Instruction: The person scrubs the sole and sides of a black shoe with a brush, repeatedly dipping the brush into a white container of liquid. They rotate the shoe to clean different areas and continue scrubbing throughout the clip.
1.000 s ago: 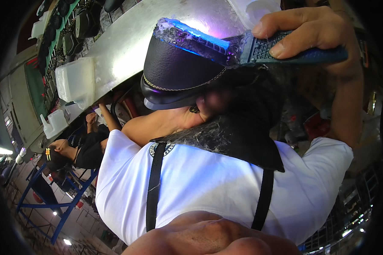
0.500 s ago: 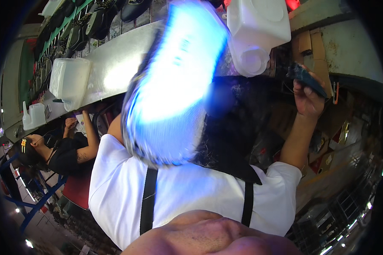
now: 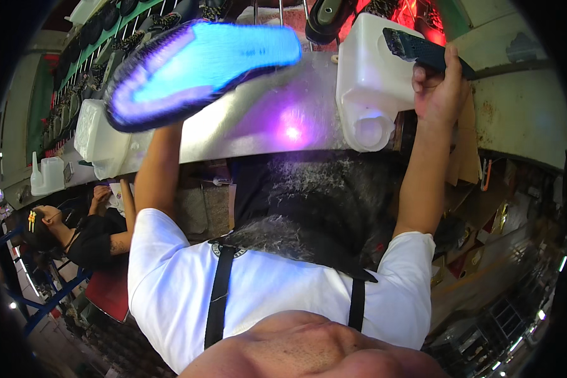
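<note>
My left forearm (image 3: pixel 159 167) reaches up behind a shoe (image 3: pixel 214 66), which hangs over the metal worktop with its underside toward me. That flat underside glows bright blue-white, with a purple band and a dark upper around its edge. The shoe hides the fingers of my left hand, which holds it up. At the right, my right hand (image 3: pixel 440 94) is closed around the dark handle of a brush (image 3: pixel 427 53). The brush's worn, frayed end points left, in front of a white plastic jug.
The metal worktop (image 3: pixel 246 135) carries the white jug (image 3: pixel 372 72), a translucent container (image 3: pixel 97 135) and a small spouted bottle (image 3: pixel 47 176). Dark shoes (image 3: pixel 327 19) stand on racks behind, near a red glow. Another person (image 3: pixel 85 233) sits at the left.
The shoe has moved away from me and to the left, turning sideways. My right hand has carried the brush up and left, in front of the jug. The worktop's middle now shows.
</note>
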Demonstrator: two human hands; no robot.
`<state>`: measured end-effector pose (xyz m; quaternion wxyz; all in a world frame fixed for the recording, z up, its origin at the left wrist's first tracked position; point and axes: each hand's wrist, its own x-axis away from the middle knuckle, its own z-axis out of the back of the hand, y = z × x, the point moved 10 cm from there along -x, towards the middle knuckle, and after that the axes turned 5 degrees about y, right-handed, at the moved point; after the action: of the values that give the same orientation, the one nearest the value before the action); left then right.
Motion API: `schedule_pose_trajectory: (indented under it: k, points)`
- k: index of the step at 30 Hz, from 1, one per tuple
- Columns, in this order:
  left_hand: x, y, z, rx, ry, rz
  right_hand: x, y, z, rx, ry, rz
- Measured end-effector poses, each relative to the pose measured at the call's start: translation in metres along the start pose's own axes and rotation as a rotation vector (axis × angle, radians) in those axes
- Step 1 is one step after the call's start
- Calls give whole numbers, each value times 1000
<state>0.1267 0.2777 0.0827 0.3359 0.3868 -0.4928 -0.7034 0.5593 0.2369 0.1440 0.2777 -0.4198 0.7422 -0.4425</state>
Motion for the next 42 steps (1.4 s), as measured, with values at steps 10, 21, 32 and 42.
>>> schedule_pose_trajectory:
  k: [10, 21, 32, 42]
  points:
    - [-181, 59, -52, -1243, -675, -974, 6, 1, 2, 137, 195, -8]
    - [-240, -71, -63, -1480, -711, -1140, 12, 2, -3, 204, 228, -5]
    - [-60, -20, -76, -869, 111, -599, 9, 1, -10, 222, 181, 46]
    - [-18, 31, 61, -901, 388, -474, 17, -7, -16, 304, 217, 79]
